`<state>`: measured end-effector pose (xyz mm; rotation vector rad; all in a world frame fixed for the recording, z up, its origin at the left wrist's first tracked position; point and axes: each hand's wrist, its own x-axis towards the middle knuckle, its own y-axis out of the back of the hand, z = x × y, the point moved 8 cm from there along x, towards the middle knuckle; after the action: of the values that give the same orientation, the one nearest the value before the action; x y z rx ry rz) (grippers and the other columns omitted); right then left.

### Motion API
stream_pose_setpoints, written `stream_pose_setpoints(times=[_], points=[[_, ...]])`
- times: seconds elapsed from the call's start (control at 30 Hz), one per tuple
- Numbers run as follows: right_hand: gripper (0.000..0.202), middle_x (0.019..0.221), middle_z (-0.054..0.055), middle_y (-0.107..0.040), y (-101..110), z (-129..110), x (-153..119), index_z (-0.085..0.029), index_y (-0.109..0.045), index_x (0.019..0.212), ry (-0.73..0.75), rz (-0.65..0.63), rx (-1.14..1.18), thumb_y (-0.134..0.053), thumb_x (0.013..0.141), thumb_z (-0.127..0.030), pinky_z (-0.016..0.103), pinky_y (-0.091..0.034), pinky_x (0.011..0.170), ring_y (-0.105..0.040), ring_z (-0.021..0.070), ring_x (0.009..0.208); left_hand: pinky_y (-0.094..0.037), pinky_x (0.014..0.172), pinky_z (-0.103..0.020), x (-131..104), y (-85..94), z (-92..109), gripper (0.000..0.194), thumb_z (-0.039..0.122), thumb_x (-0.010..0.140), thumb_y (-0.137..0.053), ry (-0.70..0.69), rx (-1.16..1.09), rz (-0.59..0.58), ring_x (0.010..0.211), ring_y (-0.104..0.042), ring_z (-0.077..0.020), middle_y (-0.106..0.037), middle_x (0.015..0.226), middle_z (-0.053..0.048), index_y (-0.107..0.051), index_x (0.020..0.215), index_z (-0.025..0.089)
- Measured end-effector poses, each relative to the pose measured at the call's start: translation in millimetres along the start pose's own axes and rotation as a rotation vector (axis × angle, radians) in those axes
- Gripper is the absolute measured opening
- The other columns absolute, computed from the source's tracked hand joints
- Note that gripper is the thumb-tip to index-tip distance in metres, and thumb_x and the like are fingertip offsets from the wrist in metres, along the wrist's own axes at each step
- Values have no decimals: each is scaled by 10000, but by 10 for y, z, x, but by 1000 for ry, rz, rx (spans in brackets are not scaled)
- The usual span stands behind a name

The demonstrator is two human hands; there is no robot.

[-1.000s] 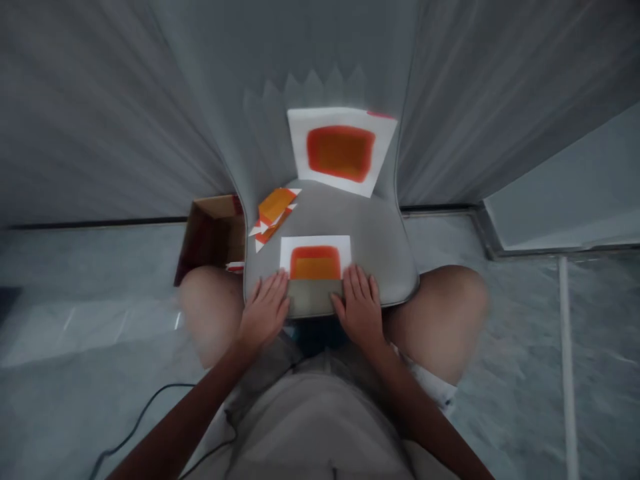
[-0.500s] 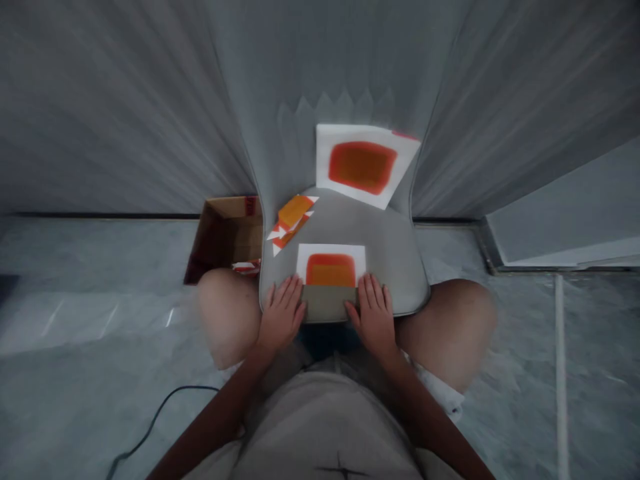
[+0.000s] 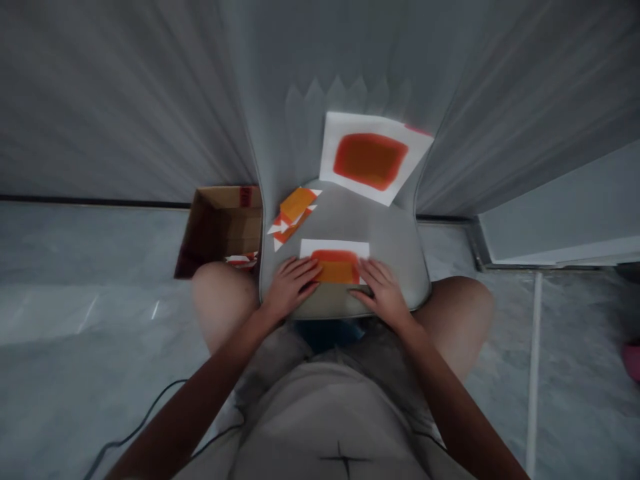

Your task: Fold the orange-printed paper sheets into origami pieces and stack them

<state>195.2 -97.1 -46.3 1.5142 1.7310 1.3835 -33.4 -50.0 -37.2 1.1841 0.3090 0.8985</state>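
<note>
A folded sheet of white paper with a red-and-orange painted patch (image 3: 336,271) lies near the front edge of the grey chair seat (image 3: 395,240). My left hand (image 3: 293,285) rests on the paper's left side, its fingers stretched over the red edge of the patch. On the right side, my right hand (image 3: 383,287) lays its outstretched fingers on the paper, thumb pointing inward below the bottom edge. Further back, another white sheet with a similar patch (image 3: 370,160) leans against the chair back. At the seat's left edge sits a folded orange, red and white paper piece (image 3: 296,215).
A cardboard box (image 3: 220,230) stands on the floor left of the chair, with red-and-white paper scraps (image 3: 241,260) inside. Grey curtains (image 3: 125,100) hang behind. A black cable (image 3: 135,430) runs over the floor at lower left. Something pink (image 3: 633,360) shows at the right edge.
Both hands have moved from the paper's lower corners inward and up onto its sides. The view has shifted slightly; the other papers appear to stay in place on the chair.
</note>
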Motion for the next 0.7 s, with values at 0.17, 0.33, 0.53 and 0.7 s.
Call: stream_pose_setpoints(times=[0.17, 0.33, 0.53, 0.7], points=[[477, 1427, 124, -684, 24, 50, 6, -212, -652, 1425, 9, 57, 7, -599, 1031, -475, 555, -433, 1182, -554, 308, 1410, -422, 1234, -502, -70, -1, 0, 338, 376, 1044, -597, -14, -24, 87, 1356, -630, -219, -698, 1408, -52, -698, 1351, 278], [368, 1319, 116, -745, 34, 77, -15, -228, -729, 1322, 44, 141, 39, -639, 1021, -420, 535, -480, 1146, -612, 289, 1342, -455, 1215, -515, -128, 44, 3, 270, 341, 1054, -582, -79, -37, 109, 1317, -661, -210, -748, 1322, -37, -743, 1264, 286], [425, 1388, 122, -701, 48, 51, -35, -244, -707, 1357, 45, 122, 59, -695, 981, -441, 541, -474, 1157, -585, 294, 1356, -508, 1173, -478, -115, 52, 50, 273, 353, 1058, -574, -92, -29, 92, 1273, -686, -201, -733, 1351, -46, -739, 1267, 296], [391, 1392, 109, -706, 35, -56, -56, -232, -711, 1344, 66, 77, 44, -643, 1015, -431, 527, -429, 1196, -588, 273, 1357, -512, 1163, -485, -119, -31, 121, 424, 429, 1007, -649, -53, 4, 110, 1350, -633, -250, -681, 1431, -89, -660, 1397, 261]])
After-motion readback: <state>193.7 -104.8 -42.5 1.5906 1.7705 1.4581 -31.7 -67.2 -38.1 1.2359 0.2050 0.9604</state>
